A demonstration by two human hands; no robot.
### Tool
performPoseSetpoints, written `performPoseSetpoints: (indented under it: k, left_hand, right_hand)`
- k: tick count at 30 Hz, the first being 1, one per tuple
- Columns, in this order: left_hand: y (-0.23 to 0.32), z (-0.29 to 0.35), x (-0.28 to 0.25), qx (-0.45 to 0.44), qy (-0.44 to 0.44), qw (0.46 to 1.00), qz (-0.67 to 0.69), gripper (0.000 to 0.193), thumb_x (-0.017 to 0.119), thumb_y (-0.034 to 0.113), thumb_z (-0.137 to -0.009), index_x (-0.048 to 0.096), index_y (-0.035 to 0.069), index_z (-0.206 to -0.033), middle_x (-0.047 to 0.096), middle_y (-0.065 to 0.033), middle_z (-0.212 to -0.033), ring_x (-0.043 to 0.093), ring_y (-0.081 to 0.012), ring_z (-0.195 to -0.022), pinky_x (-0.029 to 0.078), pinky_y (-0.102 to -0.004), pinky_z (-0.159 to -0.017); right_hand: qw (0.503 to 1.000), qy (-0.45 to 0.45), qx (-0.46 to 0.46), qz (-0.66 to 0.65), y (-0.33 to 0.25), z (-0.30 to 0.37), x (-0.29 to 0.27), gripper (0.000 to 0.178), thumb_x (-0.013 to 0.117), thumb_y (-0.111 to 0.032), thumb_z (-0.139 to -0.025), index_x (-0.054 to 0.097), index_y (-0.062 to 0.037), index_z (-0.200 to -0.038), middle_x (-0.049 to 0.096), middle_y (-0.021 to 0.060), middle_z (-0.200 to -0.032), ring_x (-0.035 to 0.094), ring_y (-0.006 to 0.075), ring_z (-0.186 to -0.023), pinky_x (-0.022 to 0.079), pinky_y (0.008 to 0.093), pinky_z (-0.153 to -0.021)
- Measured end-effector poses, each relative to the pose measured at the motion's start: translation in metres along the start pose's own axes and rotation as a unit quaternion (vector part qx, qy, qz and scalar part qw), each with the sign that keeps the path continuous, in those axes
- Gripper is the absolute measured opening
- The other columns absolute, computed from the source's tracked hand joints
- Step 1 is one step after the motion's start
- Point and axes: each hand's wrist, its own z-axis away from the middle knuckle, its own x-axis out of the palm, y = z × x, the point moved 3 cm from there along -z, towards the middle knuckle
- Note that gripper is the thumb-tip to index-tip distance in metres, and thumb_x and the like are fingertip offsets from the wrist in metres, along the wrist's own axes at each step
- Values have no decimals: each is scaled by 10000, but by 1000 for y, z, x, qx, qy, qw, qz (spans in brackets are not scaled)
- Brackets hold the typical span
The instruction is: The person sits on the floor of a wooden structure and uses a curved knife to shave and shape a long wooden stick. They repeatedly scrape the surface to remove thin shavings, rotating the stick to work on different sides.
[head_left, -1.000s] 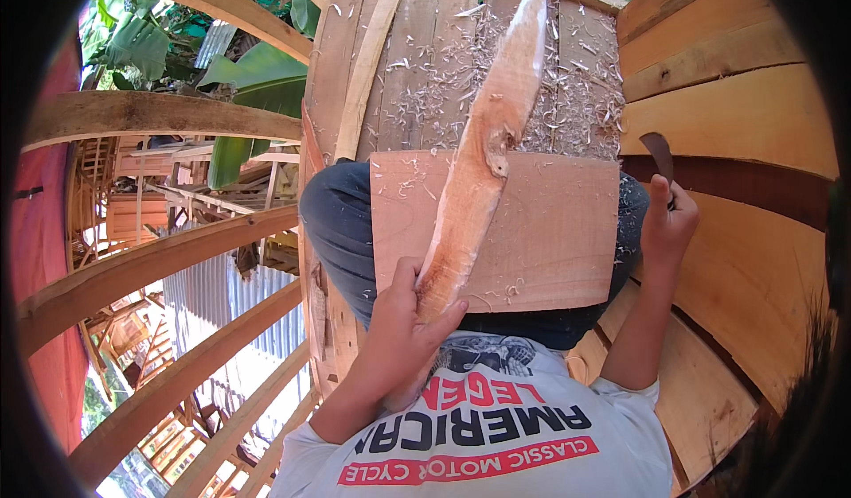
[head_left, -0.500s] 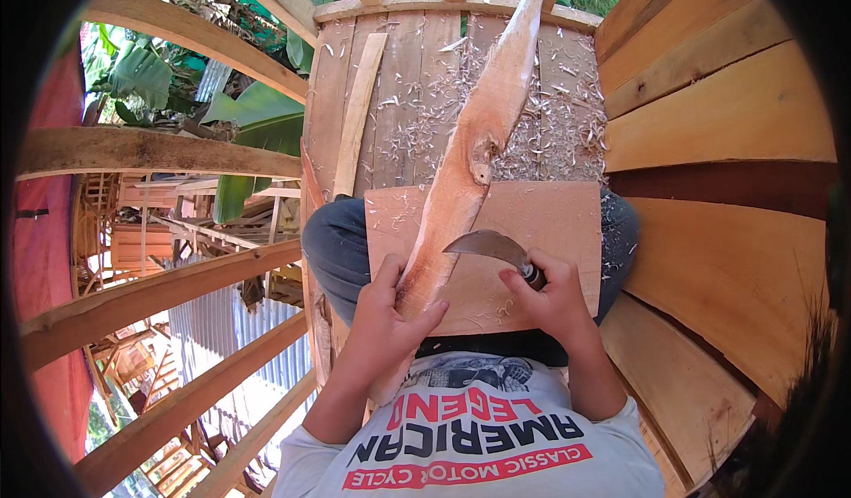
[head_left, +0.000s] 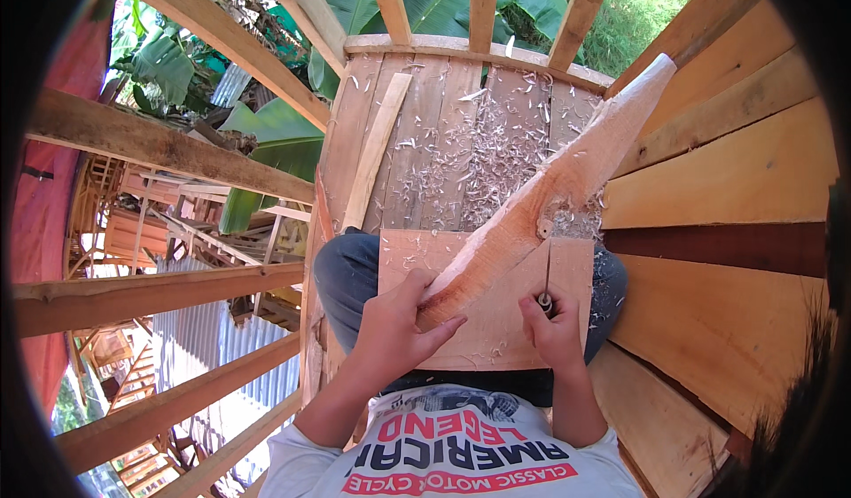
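Observation:
My left hand (head_left: 394, 330) grips the near end of a long, rough-carved piece of wood (head_left: 510, 232), its thumb stretched along the near side. The wood slants away to the far right, tapering to a pale tip, with a dark knot hollow and notch near its middle. My right hand (head_left: 558, 331) is closed around the handle of a curved knife (head_left: 548, 272). Its blade now shows edge-on as a thin line pointing away, the tip close to the wood's notched side; whether they touch I cannot tell. Beneath both lies a flat wooden board (head_left: 483, 343) across my lap.
Curled shavings (head_left: 496, 157) litter the plank floor (head_left: 359, 112) beyond my crossed legs. A narrow wooden strip (head_left: 377, 152) lies at the left of it. Slatted rails (head_left: 160, 290) run along the left, and a plank wall (head_left: 718, 321) stands close on the right.
The piece of wood has swung clockwise, its far tip moving right and nearer. The knife has turned from broadside to edge-on, pointing away. My right hand has moved slightly nearer to me.

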Motion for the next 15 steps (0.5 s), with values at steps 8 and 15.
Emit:
performPoseSetpoints:
  k: [8,15]
  left_hand:
    - [11,1,28,15,-66,996,62,513,804,209,-695,501,23,-1065,608,-162,-864,642,-270,-790,493,-322,-684]
    - [10,2,42,22,-178,950,255,514,752,216,-762,449,6,-1120,595,-180,-952,635,-286,-856,493,-344,-768]
  right_hand:
    - [972,64,-62,-216,-2,-1,22,188,645,-145,-860,548,-20,-962,505,-8,-566,444,66,-414,341,211,-383]
    - [958,19,3,-287,-2,-5,24,216,682,-183,-845,551,-29,-919,550,14,-612,463,67,-403,379,212,-376]
